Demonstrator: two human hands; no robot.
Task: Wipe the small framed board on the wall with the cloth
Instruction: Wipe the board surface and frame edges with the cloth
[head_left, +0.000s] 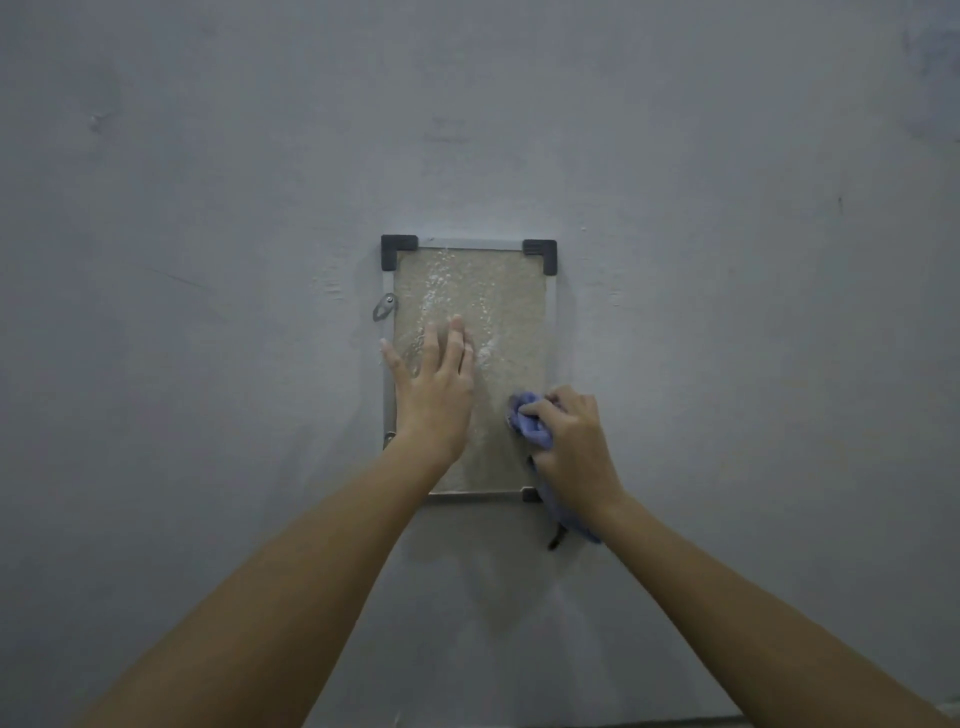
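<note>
While the left hand lies flat, fingers spread and gripping nothing, on the left half of the small beige board with grey metal frame and black corner caps, that board hangs on the grey plastered wall. Right hand is clenched around the crumpled blue-purple cloth, pressing it to the board's lower right.

Facing a plain grey wall and it fills nearly my whole view. Painted plaster, matte, uneven finish with faint blotches and smudges. Small scuff upper left, a thin dark mark off to the right, a paler patchy area in the top right corner. Light is dim, flat and cool, no hard shadows. A dark strip runs along the bottom edge at lower right; can't tell if that's skirting or floor.
</note>
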